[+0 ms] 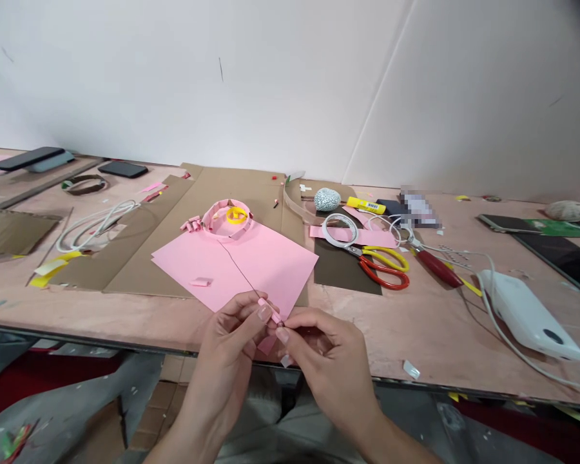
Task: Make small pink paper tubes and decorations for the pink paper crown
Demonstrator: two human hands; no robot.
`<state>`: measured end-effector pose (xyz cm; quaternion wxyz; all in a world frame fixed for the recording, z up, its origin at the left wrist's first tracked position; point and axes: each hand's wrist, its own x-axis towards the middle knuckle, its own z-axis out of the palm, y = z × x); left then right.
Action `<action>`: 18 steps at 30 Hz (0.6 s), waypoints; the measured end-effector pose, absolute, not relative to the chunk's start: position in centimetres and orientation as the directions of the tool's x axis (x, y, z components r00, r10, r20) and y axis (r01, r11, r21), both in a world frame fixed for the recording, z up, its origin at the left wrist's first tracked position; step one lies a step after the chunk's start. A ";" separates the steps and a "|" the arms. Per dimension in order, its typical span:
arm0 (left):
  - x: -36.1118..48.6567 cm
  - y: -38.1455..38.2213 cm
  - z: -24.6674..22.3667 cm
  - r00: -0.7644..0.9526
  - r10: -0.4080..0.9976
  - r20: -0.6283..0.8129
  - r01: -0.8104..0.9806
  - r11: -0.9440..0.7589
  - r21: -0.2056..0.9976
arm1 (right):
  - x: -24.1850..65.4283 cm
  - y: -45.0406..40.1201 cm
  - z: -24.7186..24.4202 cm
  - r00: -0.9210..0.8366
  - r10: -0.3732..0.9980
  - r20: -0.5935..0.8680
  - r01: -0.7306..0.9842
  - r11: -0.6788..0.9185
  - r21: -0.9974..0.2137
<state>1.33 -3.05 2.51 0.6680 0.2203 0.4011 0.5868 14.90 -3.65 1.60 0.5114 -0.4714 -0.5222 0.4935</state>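
Over the table's front edge, my left hand (234, 345) is closed around a small roll of pink paper (269, 309). The roll sits on a thin dark stick (241, 272) that slants up and away to the left. My right hand (331, 354) pinches the near end of the roll or stick; which of them is hidden by the fingertips. Beyond my hands lie pink paper sheets (285, 258), with one loose pink roll (201, 282) on top. A ring of pink paper rolls (207, 220) stands behind, with a yellow tape ring (229, 215) inside. Several more pink rolls (191, 223) lie beside it.
Brown cardboard (140, 264) lies under the sheets. To the right are scissors (386, 281), a white tape roll (325, 233), a yellow glue stick (366, 205), a speckled stone (327, 200), a red-handled tool (439, 268) and a white corded device (526, 309). Phones (123, 169) lie further off.
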 end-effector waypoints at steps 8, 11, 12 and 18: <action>1.8 -3.5 1.8 -0.130 0.969 -0.209 -0.559 0.102 0.823 | 14.1 -4.1 2.1 0.008 0.998 -0.058 -0.200 -0.056 -0.978; 2.0 -3.7 1.7 -0.168 0.972 -0.167 -0.525 0.055 0.849 | 14.0 -4.0 2.0 0.016 0.994 -0.109 -0.248 -0.101 -0.963; 2.1 -3.8 1.7 -0.181 0.971 -0.154 -0.516 0.040 0.856 | 13.9 -4.0 2.0 0.010 0.992 -0.124 -0.267 -0.116 -0.957; 2.2 -3.9 2.0 -0.228 0.961 -0.159 -0.520 0.018 0.854 | 14.0 -3.6 2.0 -0.073 0.976 -0.207 -0.376 -0.219 -0.901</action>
